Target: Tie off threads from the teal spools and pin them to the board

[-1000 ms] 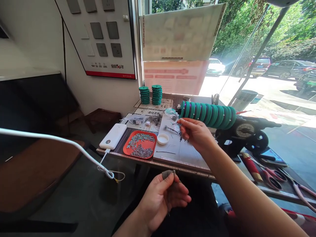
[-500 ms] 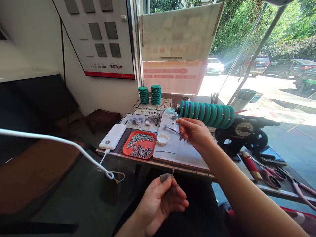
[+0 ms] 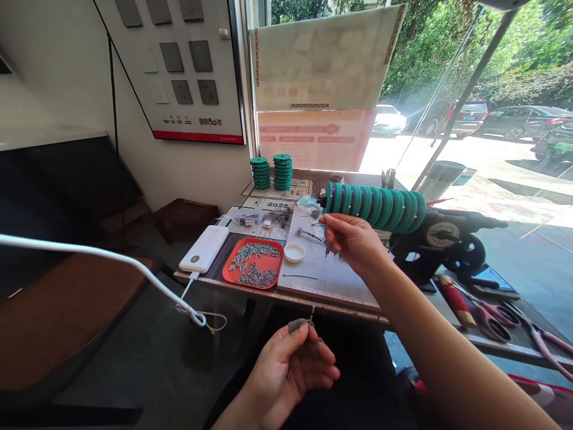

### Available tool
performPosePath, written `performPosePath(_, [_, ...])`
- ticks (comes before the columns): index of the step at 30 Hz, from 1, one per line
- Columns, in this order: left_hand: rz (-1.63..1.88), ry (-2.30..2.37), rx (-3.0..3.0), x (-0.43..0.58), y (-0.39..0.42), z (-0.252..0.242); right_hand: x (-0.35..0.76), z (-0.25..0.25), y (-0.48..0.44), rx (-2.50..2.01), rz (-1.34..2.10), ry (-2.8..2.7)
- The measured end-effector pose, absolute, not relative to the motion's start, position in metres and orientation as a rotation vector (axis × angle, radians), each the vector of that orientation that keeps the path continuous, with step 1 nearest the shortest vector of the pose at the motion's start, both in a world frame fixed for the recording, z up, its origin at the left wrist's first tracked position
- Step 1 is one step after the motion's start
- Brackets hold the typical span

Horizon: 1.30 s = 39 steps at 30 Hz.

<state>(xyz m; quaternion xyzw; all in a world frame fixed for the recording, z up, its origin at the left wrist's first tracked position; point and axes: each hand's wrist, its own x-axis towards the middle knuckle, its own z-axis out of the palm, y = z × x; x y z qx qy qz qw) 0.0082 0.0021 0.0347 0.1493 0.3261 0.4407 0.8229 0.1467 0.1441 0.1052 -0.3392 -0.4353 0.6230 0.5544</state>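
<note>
My left hand (image 3: 293,367) is low at the centre, in front of the table edge. Its thumb and index finger pinch a small thin metal piece (image 3: 312,312) that points upward; its kind is too small to tell. A grey wrap covers the index fingertip. Higher up, my right hand (image 3: 353,239) is closed in a pinch over the white board (image 3: 331,283); what its fingers hold cannot be made out. Just behind it lies a horizontal row of green spools (image 3: 376,206) on a dark hand-cranked machine (image 3: 441,239). Small dark wire-like parts (image 3: 308,233) lie beside the right fingertips.
An orange tray (image 3: 230,272) holds small metal parts, beside a white round lid (image 3: 294,252). A white power bank (image 3: 205,248) with a cable (image 3: 134,261) lies left. Green spool stacks (image 3: 282,173) stand behind. Scissors (image 3: 495,325) lie at right.
My left hand has shifted slightly left and down, and more of the small metal piece shows above its fingertips. My right hand stays where it was.
</note>
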Motion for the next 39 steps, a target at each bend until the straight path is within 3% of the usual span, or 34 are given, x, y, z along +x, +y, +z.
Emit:
performPosePath(21, [0.883, 0.809, 0.391, 0.008, 0.005, 0.034, 0.146, 0.106, 0.144, -0.807, 1.457, -1.041])
performPosePath(27, [1.383, 1.182, 1.106, 0.016, 0.058, 0.057, 0.148, 0.107, 0.144, -0.826, 1.435, -1.104])
performPosePath(33, [1.358, 0.795, 1.121, 0.044, 0.117, 0.077, 0.149, 0.106, 0.145, -0.848, 1.434, -1.149])
performPosePath(39, [1.325, 0.756, 0.988, 0.043, 0.11, 0.077, 0.152, 0.106, 0.143, -0.897, 1.405, -1.177])
